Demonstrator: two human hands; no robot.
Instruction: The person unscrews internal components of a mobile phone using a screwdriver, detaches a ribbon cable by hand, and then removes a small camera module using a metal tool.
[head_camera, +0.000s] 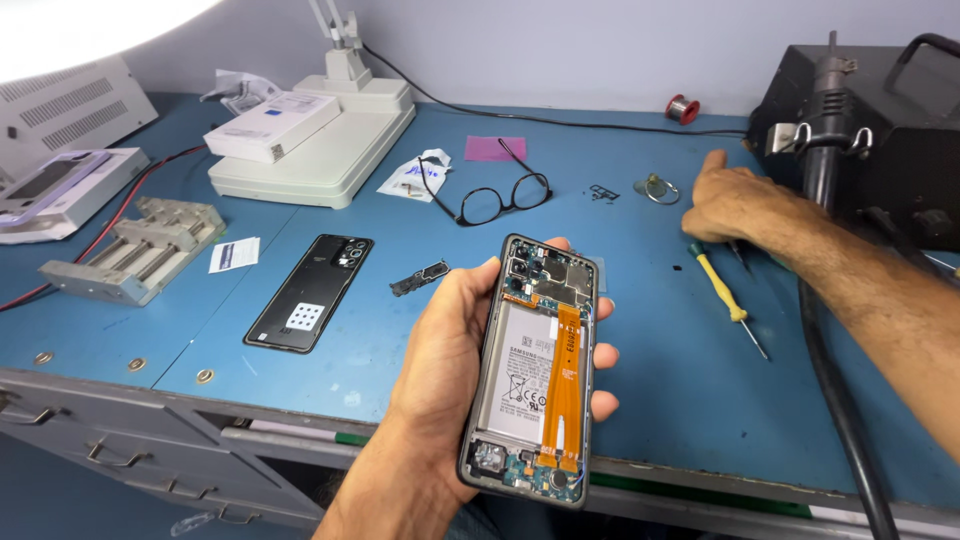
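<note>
The left hand (445, 355) holds an opened phone (535, 370) upright, fingers wrapped around its edges, battery and orange flex cable showing. The right hand (730, 205) rests knuckles-up on the blue table (400, 340), fingers curled on a thin tool; a yellow screwdriver (722, 297) lies just beside it. Left of the phone lies a black back cover (310, 292), and beyond it, glasses (500, 195).

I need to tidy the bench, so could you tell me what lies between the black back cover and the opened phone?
In the head view, one small dark part lies on the blue table.
</note>
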